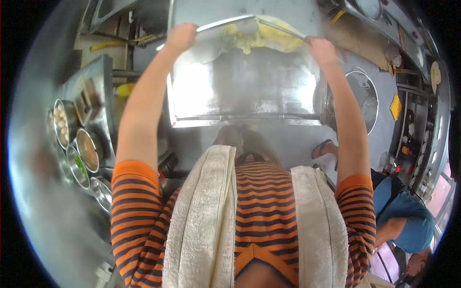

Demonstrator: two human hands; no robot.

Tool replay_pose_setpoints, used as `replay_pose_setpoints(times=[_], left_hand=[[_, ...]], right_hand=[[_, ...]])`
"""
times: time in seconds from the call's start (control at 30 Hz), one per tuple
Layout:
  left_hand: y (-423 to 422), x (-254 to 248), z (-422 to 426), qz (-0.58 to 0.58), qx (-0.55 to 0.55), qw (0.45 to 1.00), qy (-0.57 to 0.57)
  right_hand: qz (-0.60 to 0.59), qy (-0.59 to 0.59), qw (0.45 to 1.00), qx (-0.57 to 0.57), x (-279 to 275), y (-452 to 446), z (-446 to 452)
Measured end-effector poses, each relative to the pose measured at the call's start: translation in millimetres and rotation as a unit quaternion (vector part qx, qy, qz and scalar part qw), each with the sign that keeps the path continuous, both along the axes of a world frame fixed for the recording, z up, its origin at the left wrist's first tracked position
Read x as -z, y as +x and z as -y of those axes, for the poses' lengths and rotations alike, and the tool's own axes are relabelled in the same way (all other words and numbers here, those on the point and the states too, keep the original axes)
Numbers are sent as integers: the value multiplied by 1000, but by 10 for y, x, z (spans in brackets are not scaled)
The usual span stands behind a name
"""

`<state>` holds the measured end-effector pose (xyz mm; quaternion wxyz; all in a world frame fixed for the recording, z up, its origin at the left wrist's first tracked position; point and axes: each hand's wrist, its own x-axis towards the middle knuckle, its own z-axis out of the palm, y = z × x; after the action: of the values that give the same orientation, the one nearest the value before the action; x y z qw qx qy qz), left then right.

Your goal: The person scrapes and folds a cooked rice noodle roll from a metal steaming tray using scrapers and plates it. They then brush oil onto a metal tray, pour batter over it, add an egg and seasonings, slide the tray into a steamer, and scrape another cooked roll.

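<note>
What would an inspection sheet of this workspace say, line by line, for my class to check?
Surface: shiny metal surface, streaked with pale marks.
Job's things: slim bar in left hand; darker bar in right hand, perhaps the same tool; yellow material alongside, unidentified.
Clutter: metal bowls at left, one with pale round items, one with something green.
Grippers: two bare hands, each closed on a bar.
Cables: nothing seen.
Surroundings: round metal vessel at right; another person in blue, lower right.

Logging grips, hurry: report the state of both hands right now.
Left hand: closed, holding a long metal bar.
Right hand: closed, holding what looks like the same bar.
</note>
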<state>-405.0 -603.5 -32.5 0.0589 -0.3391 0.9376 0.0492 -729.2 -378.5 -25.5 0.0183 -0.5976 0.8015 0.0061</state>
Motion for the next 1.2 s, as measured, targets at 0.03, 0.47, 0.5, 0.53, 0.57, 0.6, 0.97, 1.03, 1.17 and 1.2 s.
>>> replay_pose_setpoints(times=[0.03, 0.47, 0.5, 0.53, 0.57, 0.6, 0.97, 1.03, 1.17, 1.2], left_hand=[[26, -103, 34, -5, -11, 1000, 6], [1246, 854, -1613, 114, 129, 984, 33], [1164, 856, -1486, 114, 130, 985, 24], [1081, 964, -1335, 114, 125, 986, -1], [993, 1074, -1112, 92, 145, 985, -35], [828, 1116, -833, 55, 140, 985, -83], [-299, -187, 1055, -18, -61, 997, 36], [-90, -72, 680, -46, -95, 991, 84], [591, 429, -641, -9, 46, 995, 90], [722, 611, -994, 68, 76, 994, 33]], right_hand=[[-9, 4, 999, -31, 85, -40, -77], [88, -12, 994, -66, 823, 1041, -1848], [65, -38, 995, -59, 912, 890, -1738], [59, -27, 996, -64, 920, 760, -1529], [61, -2, 996, -61, 1029, 558, -1297], [13, 84, 996, -26, 1029, 396, -973], [-8, 160, 987, 17, 177, -413, 540], [85, 26, 995, -35, 433, -30, -162], [58, -1, 995, -83, 724, 792, -1381], [39, -9, 995, -94, 680, 920, -1485]])
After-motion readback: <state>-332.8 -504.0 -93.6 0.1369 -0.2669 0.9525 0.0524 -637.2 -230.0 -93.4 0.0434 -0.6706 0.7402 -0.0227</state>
